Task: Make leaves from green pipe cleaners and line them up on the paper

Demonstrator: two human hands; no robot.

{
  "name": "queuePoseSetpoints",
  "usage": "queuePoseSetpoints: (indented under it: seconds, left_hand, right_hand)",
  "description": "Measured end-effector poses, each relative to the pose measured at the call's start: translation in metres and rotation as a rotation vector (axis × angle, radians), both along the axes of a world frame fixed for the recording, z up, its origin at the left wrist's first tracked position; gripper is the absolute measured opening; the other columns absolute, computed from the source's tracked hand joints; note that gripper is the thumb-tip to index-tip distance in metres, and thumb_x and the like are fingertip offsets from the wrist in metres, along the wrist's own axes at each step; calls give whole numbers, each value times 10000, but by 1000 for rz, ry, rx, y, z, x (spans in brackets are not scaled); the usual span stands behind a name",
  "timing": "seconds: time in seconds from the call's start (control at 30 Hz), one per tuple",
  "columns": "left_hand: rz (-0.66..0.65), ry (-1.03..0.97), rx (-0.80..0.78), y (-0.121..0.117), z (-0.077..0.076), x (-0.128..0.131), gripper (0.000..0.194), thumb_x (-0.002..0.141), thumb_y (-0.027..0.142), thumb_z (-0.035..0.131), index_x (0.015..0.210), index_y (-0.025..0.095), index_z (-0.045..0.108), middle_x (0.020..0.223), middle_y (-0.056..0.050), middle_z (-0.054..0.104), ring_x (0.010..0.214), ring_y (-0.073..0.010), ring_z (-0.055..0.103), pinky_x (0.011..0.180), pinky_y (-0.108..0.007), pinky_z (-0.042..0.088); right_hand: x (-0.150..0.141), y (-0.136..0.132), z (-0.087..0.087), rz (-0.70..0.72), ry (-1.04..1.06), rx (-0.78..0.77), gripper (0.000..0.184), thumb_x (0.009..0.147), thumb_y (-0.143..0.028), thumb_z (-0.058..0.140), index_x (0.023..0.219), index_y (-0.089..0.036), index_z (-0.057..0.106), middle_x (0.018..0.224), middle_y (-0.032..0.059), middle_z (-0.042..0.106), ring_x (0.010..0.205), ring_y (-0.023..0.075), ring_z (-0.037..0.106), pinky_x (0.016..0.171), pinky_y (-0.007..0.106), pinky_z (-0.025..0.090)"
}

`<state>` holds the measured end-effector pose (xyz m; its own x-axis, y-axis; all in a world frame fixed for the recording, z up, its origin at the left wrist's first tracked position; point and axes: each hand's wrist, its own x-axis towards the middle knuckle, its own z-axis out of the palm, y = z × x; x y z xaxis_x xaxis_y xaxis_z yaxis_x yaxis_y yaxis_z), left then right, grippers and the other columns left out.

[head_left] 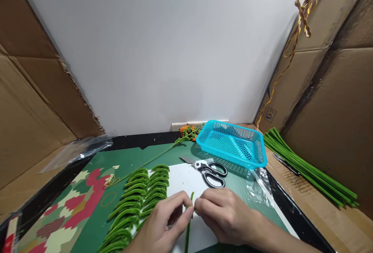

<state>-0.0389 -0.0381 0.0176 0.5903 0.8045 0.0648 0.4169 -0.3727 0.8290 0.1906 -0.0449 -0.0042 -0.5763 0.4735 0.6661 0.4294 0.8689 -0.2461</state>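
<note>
Formed: two rows, curved fuzzy green strips (131, 198).
Grip: your left hand (166, 222), right hand (226, 215) pinch fuzzy green stem (187, 235).
Unbent: long green stem bundle (310, 170).

The near, slim fuzzy strip (187, 237) is green; the far-right perforated plastic basket (225, 156), turquoise; the left flat sheet (78, 202), camouflage-patterned in red, green, cream, brown.

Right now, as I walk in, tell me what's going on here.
A person's left hand holds a fuzzy green stem over a white sheet; the right hand is right at it, its grip hidden. Curved green pieces lie in two columns to the left. Scissors rest ahead, near a blue basket.
</note>
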Motion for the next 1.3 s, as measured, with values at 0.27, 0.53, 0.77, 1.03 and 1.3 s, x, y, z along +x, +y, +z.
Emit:
queuePoseSetpoints:
  seconds: [0.27,0.53,0.77,1.03,1.3]
  left_hand:
    - [4,20,49,-3,8,1,324,1080,420,530,870,202,646,761,10,588,706,-149,542,625,-223,423]
    - [-312,248,1277,13,10,-1,310,1068,85,388,1025,130,691,926,-117,733,694,-212,553,649,-362,424]
    - [-36,46,242,3,13,3,252,1114,312,455,932,212,597,852,1,578,735,-149,557,665,-250,451]
    - [-36,-4,103,-2,12,5,243,1104,333,486,912,209,569,829,9,534,718,-136,527,627,-225,449]
    - [-328,211,1297,8,10,-5,265,1054,68,431,1033,85,695,878,-103,692,782,-231,600,714,-383,437]
  right_hand:
    - [-6,-8,13,38,220,-499,208,997,-237,505,844,-167,628,701,3,555,612,127,447,589,268,327]
    - [-18,2,8,216,770,-1809,259,784,-347,685,648,-214,510,514,-94,376,427,67,190,363,204,191]
    - [-2,-2,15,52,229,-552,201,1022,-212,501,887,-153,638,760,12,566,657,123,445,609,255,347]
    - [-2,-6,16,61,197,-478,205,983,-172,498,834,-148,638,707,-3,520,616,120,395,585,272,309]
    - [-14,-4,20,214,738,-1652,267,841,-364,679,673,-190,564,533,-77,431,400,59,243,363,206,217]
